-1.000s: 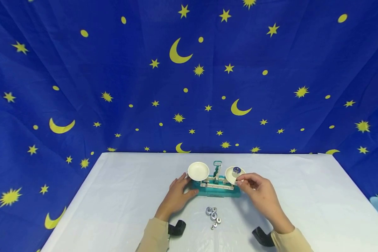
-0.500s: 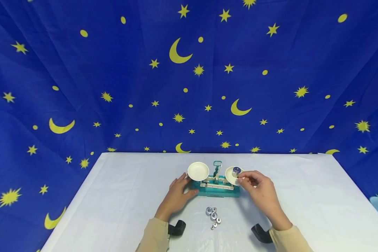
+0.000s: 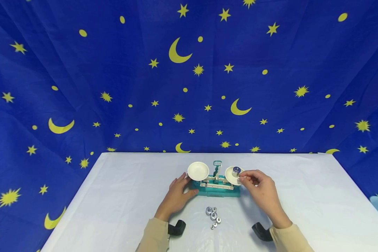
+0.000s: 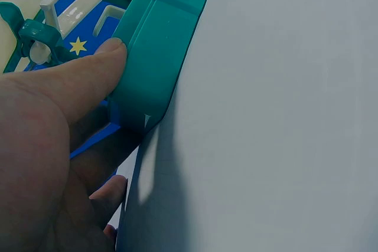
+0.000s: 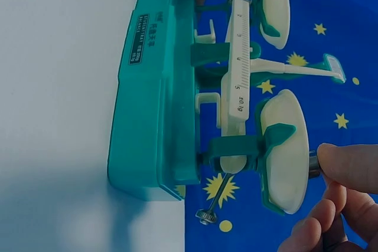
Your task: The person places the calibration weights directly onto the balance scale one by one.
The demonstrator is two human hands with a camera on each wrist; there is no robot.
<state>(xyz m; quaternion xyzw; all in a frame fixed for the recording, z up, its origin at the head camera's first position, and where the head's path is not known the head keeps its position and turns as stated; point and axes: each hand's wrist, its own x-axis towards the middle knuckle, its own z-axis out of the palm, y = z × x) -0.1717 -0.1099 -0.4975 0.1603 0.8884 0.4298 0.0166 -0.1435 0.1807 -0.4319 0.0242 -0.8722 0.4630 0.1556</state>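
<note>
White counter (image 3: 123, 196), its far edge and both far corners showing; blue cloth (image 3: 138, 80) behind.

Sleeves (image 3: 152, 232), tan, one pair, nearest the viewer; a black curved piece (image 3: 177, 228) by each cuff.

Loose weights (image 3: 214, 216), metal, six, in an uneven string; on the near side of the balance, farther than it from the counter's far edge.

Left hand (image 3: 176, 197): grip fairly wide, thumb resting on the left end of the teal base (image 3: 217, 191), other fingers beside that end. Apparent use, steadying; best kept light, low and off the beam (image 3: 216, 186).

Right hand (image 3: 264, 194): grip narrow, thumb and forefinger pinching a chrome weight (image 3: 236, 170) in the right pan (image 3: 229, 176). Fingertips hide the exact contact, so a smaller piece between them cannot be ruled out. Good handling: weight upright, near the pan's middle, fingers parting gently, no knock to the rim.

Left pan (image 3: 198, 171), cream, shallow, matching the right.

Pointer stand (image 3: 216, 171), green, between the pans; the whole balance near the counter's far edge, roughly midway between its far corners.

Cloth pattern: yellow moons, stars, dots.
</note>
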